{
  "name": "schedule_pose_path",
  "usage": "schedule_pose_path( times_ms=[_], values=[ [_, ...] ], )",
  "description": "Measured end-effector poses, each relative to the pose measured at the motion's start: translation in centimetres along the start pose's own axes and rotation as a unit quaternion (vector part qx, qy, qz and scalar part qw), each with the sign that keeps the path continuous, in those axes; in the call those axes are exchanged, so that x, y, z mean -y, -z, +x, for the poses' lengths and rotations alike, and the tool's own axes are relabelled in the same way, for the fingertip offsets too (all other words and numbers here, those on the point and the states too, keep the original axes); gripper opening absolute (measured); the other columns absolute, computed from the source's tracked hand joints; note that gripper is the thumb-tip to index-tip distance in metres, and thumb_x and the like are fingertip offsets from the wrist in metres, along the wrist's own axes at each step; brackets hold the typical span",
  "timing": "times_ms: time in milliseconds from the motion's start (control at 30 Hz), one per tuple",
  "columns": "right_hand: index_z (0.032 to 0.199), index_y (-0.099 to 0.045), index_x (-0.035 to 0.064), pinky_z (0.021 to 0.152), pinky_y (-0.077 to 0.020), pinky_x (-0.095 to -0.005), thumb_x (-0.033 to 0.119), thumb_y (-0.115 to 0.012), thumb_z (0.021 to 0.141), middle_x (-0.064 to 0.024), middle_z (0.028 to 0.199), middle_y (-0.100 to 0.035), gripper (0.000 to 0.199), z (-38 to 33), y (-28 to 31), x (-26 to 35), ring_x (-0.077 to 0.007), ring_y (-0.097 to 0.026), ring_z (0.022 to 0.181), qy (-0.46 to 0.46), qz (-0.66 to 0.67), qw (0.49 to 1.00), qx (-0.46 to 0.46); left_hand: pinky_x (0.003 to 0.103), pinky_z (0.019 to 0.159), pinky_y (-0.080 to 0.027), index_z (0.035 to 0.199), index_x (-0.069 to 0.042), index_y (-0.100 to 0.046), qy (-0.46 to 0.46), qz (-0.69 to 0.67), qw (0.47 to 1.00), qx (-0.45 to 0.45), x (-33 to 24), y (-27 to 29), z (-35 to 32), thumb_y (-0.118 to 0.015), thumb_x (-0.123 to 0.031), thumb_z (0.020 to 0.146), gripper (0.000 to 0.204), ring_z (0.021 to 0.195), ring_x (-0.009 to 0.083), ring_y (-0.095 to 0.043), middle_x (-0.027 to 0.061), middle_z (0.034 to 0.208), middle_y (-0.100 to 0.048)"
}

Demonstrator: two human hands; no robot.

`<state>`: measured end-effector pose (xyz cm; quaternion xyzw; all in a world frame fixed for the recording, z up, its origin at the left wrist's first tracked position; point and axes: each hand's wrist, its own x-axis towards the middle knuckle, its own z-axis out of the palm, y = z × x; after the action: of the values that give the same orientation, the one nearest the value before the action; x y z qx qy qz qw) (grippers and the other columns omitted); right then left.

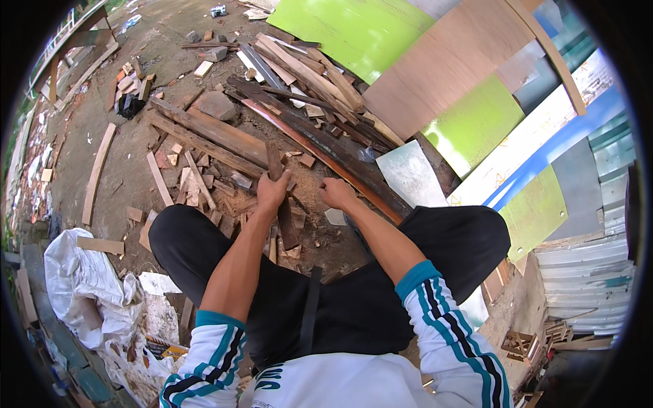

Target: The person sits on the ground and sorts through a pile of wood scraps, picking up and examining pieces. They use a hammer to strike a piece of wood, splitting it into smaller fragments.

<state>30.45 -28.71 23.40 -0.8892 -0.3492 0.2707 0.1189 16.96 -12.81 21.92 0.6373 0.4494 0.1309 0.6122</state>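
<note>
Knees are framing the scrap pile; left hand [272, 190] is gripping a dark wood strip [277, 178], right hand [336, 192] is fisted, holding nothing visible, so I'd steady it low

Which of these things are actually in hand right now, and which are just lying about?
In hand:
- left hand gripping the dark wooden slat
- right hand, closed, beside it over the sawdust

Lying about:
- plank pile
- green panels
- white sack
- loose offcuts
</note>
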Motion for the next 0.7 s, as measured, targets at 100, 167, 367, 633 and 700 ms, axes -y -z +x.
schedule_pose_path(
  times_ms=[100,167,367,633,700],
  values=[
    [0.108,-0.069,0.0087,0.089,-0.0513,-0.0472,0.029,-0.06,0.087,-0.0176,0.11,-0.07,0.031,0.5,-0.4,-2.0,-0.0359,-0.066,0.104,-0.028,-0.03,0.999,0.033,0.039,0.068,-0.053,0.109,0.004,-0.06,0.053,0.008,0.998,0.031,-0.7,-0.7,-1.9,-0.073,-0.038,0.085,0.05,0.076,0.0232,-0.067,0.0138,0.092,-0.065],
    [0.109,-0.069,0.0094,0.089,-0.0514,-0.046,0.032,-0.062,0.088,-0.0165,0.11,-0.07,0.032,1.7,-0.8,-3.2,-0.0351,-0.066,0.103,-0.03,-0.043,0.998,0.046,0.039,0.066,-0.053,0.11,0.002,-0.06,0.052,0.014,0.998,0.023,1.6,0.3,-0.9,-0.073,-0.038,0.086,0.049,0.072,0.022,-0.065,0.0124,0.09,-0.064],
    [0.119,-0.065,0.0041,0.095,-0.0494,-0.0487,0.029,-0.058,0.087,-0.0219,0.12,-0.066,0.041,4.8,-1.1,-13.8,-0.0372,-0.063,0.113,-0.119,0.011,0.99,0.081,0.038,0.067,-0.051,0.101,0.0,-0.062,0.103,0.064,0.993,-0.003,3.3,3.0,-2.0,-0.072,-0.039,0.087,0.043,0.072,0.019,-0.062,0.0079,0.081,-0.06],
    [0.147,-0.034,0.0083,0.106,-0.0395,-0.0524,0.037,-0.087,0.07,-0.0197,0.146,-0.042,0.098,2.2,-1.9,-30.8,-0.0394,-0.039,0.137,-0.354,-0.05,0.933,0.041,0.032,0.059,-0.045,0.095,-0.002,-0.062,0.092,0.135,0.986,-0.021,4.8,3.8,-2.3,-0.07,-0.043,0.089,0.042,0.067,0.0142,-0.055,0.0032,0.078,-0.057],
    [0.147,-0.032,0.0072,0.106,-0.0392,-0.054,0.038,-0.087,0.069,-0.0215,0.146,-0.041,0.101,1.0,-2.9,-32.7,-0.0412,-0.039,0.136,-0.336,-0.114,0.934,0.033,0.033,0.06,-0.046,0.095,-0.001,-0.062,0.111,0.129,0.985,-0.005,3.1,2.6,-2.9,-0.07,-0.042,0.09,0.042,0.068,0.0141,-0.056,0.0031,0.076,-0.057]
  ],
)
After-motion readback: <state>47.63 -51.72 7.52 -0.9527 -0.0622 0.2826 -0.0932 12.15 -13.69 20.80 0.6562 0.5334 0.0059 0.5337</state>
